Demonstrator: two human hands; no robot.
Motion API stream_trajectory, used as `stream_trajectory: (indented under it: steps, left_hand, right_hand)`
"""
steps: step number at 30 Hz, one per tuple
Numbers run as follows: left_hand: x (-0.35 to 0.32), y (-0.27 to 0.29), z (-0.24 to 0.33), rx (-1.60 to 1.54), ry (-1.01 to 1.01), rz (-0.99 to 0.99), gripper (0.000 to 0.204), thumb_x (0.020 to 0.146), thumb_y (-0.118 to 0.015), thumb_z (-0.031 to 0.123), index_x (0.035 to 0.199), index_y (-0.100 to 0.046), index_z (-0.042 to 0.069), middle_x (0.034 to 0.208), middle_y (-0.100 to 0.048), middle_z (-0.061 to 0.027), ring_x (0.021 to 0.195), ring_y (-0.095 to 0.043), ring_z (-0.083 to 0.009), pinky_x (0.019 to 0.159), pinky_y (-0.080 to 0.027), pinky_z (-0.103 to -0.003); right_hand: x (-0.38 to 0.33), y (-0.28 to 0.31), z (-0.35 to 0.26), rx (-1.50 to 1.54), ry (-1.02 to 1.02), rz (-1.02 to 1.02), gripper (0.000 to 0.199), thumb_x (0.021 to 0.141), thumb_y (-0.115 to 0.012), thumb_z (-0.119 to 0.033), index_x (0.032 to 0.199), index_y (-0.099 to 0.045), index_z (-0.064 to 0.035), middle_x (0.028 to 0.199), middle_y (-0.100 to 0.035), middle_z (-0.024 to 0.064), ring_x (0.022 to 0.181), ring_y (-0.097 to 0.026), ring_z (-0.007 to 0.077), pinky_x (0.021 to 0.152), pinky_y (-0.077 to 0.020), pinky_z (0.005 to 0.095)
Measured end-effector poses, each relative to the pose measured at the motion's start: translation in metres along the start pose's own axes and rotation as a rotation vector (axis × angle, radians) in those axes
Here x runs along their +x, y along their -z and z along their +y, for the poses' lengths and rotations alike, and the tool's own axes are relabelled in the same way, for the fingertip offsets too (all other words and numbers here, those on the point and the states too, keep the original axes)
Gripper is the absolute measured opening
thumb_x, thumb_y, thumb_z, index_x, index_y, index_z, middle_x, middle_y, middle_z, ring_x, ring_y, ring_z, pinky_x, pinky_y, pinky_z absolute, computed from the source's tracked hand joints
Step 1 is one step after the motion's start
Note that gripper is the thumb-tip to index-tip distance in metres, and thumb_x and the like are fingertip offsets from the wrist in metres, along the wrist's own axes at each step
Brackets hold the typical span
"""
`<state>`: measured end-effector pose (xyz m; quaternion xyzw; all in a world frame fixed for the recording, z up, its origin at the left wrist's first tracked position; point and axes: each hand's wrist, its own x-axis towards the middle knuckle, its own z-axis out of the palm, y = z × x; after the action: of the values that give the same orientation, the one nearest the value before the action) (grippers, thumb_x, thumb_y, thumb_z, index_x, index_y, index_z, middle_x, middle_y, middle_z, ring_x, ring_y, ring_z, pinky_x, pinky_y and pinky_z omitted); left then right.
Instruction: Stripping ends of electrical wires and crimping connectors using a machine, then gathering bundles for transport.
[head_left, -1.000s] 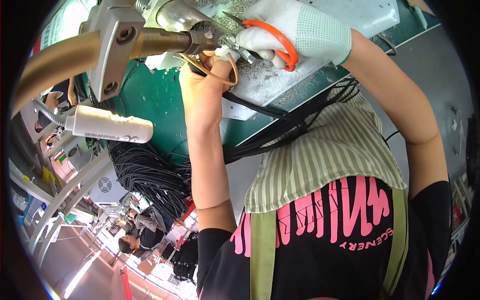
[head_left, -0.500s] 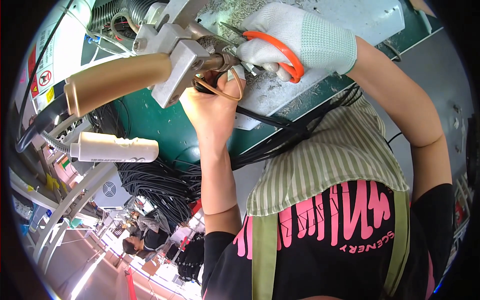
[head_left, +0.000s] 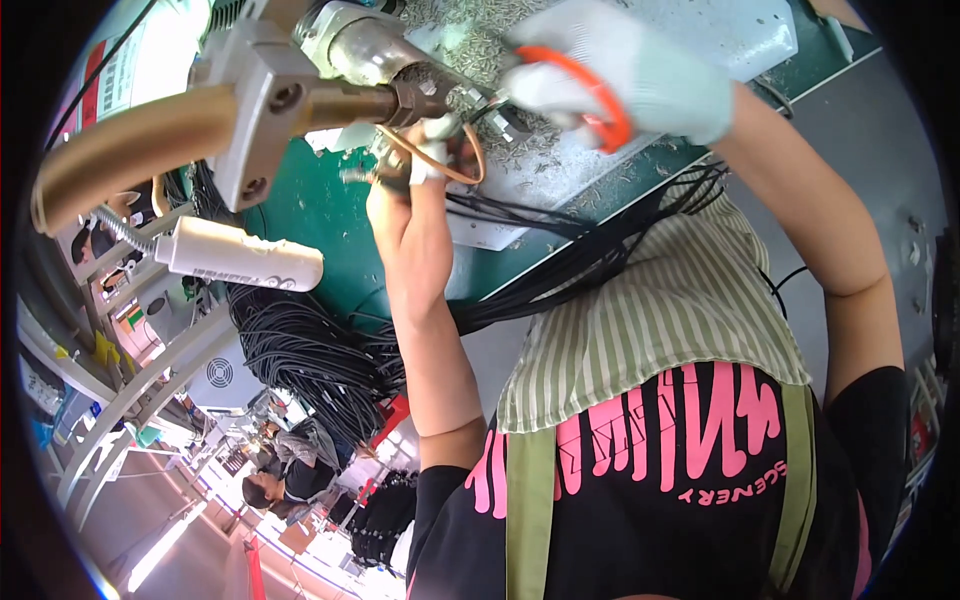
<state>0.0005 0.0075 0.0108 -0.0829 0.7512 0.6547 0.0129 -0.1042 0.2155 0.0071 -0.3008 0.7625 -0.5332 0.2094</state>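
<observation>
My right hand (head_left: 625, 75), in a white glove with a pale green cuff, is smeared by motion. Its fingers are round the orange handle of a pair of scissors (head_left: 590, 85). My left hand (head_left: 410, 185), with white coverings on its fingertips, is closed at the end of a black cable (head_left: 530, 215) below a metal nozzle (head_left: 425, 103). A thin copper-coloured tube (head_left: 478, 158) loops in front of these fingers and partly hides them. Between the hands, a small metal connector piece (head_left: 512, 124) shows close to the glove.
Metal clippings (head_left: 490, 35) lie across a white sheet (head_left: 740, 40) on the green table (head_left: 330, 200). A brown hose (head_left: 130, 150) in a metal clamp (head_left: 262, 100) and a white cylinder (head_left: 240, 252) stand at the left. Black cables (head_left: 300, 350) hang below; a person (head_left: 300, 465) sits beyond.
The nozzle, clamp and hose have shifted left in view. My left hand has turned and moved slightly left. My right hand, still with the scissors, has moved slightly right and blurred.
</observation>
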Motion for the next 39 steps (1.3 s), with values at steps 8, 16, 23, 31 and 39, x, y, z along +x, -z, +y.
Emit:
stream_trajectory:
  steps: [8, 16, 23, 31, 39]
  left_hand:
    - [-0.044, 0.003, 0.016, -0.401, 0.183, -0.523, 0.021, 0.094, -0.046, 0.015, 0.105, -0.049, -0.002, 0.070, -0.050, -0.0018, 0.068, -0.049, -0.0077, 0.063, -0.041, -0.023]
    - [-0.058, -0.021, 0.039, -0.028, 0.049, -0.405, 0.024, 0.088, -0.049, 0.002, 0.110, -0.051, -0.005, 0.076, -0.056, -0.0039, 0.070, -0.052, -0.0094, 0.061, -0.042, -0.022]
    - [-0.057, -0.042, 0.025, 0.820, -0.668, -0.073, 0.026, 0.082, -0.053, -0.005, 0.108, -0.057, -0.004, 0.075, -0.058, -0.0041, 0.067, -0.053, -0.0089, 0.058, -0.043, -0.022]
    - [-0.052, -0.049, 0.033, -0.324, 0.130, -0.081, 0.015, 0.082, -0.055, -0.004, 0.097, -0.057, -0.002, 0.075, -0.057, 0.0005, 0.061, -0.045, -0.0017, 0.051, -0.034, -0.017]
    - [-0.057, -0.065, 0.030, -0.256, 0.101, 0.067, 0.013, 0.085, -0.054, -0.002, 0.098, -0.053, 0.000, 0.074, -0.056, 0.0024, 0.059, -0.038, 0.0014, 0.051, -0.028, -0.015]
  right_hand:
    - [-0.049, -0.004, -0.041, -0.376, 0.243, 0.356, 0.014, 0.078, -0.065, -0.017, 0.082, -0.059, -0.0046, 0.054, -0.049, 0.0058, 0.049, -0.051, 0.0173, 0.049, -0.0405, 0.0311]
    - [-0.056, -0.010, -0.073, -0.241, 0.163, 0.018, 0.018, 0.078, -0.065, -0.020, 0.082, -0.058, -0.0037, 0.055, -0.052, 0.0060, 0.051, -0.057, 0.0129, 0.048, -0.0416, 0.0289]
    - [-0.070, 0.003, -0.067, 0.680, -0.417, -0.231, 0.013, 0.075, -0.066, -0.012, 0.082, -0.060, -0.0040, 0.055, -0.051, 0.0062, 0.045, -0.053, 0.0143, 0.042, -0.0385, 0.0265]
    - [-0.092, -0.030, -0.039, -0.388, 0.285, 0.362, 0.014, 0.073, -0.068, -0.014, 0.082, -0.060, -0.0071, 0.056, -0.052, 0.0074, 0.046, -0.053, 0.0208, 0.043, -0.0405, 0.0271]
    - [-0.091, -0.052, -0.028, -0.738, 0.289, 0.562, 0.019, 0.066, -0.070, -0.015, 0.081, -0.060, -0.0101, 0.056, -0.048, 0.0061, 0.048, -0.051, 0.0237, 0.044, -0.0411, 0.0313]
